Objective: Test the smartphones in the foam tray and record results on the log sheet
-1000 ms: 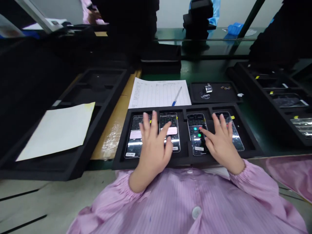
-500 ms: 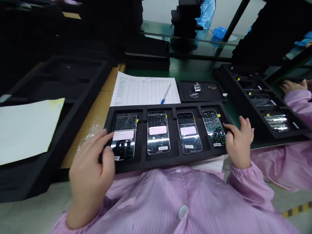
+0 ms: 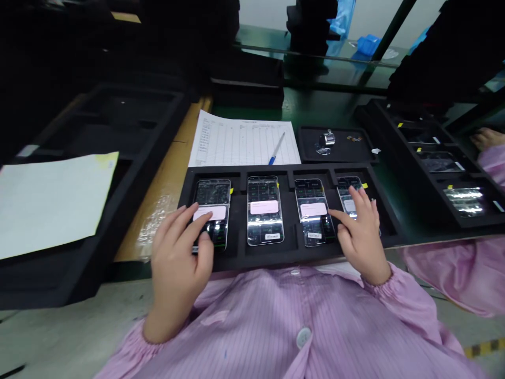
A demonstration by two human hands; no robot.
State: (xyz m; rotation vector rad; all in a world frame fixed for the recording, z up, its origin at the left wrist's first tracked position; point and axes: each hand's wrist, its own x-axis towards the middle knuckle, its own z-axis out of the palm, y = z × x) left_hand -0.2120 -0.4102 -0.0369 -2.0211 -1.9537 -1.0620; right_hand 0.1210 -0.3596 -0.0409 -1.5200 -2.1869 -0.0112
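Several smartphones lie in a row in the compartments of a black foam tray (image 3: 290, 254). Over the leftmost phone (image 3: 213, 192) is my left hand (image 3: 181, 258), fingers spread, index fingertip at the pale pop-up on its screen. The second phone (image 3: 263, 221) also shows a pop-up and has nobody's hand on it. My right hand (image 3: 363, 237) hovers open over the rightmost phone (image 3: 349, 184), hiding much of it. Its index fingertip reaches the right edge of the third phone (image 3: 311, 223), near the pop-up there; I cannot tell whether it touches.
Behind the tray lie a printed form (image 3: 240, 139) with a blue pen (image 3: 276, 149) and a small black tray (image 3: 311, 139) holding a metal piece. Another phone tray (image 3: 434, 195) stands right, near a co-worker's hand (image 3: 489, 138). A paper sheet (image 3: 55, 202) rests on black trays at left.
My left hand has moved right, onto the first phone's pop-up. My right hand has shifted left from beside the last phone to over it. A pop-up now shows on the last phone.
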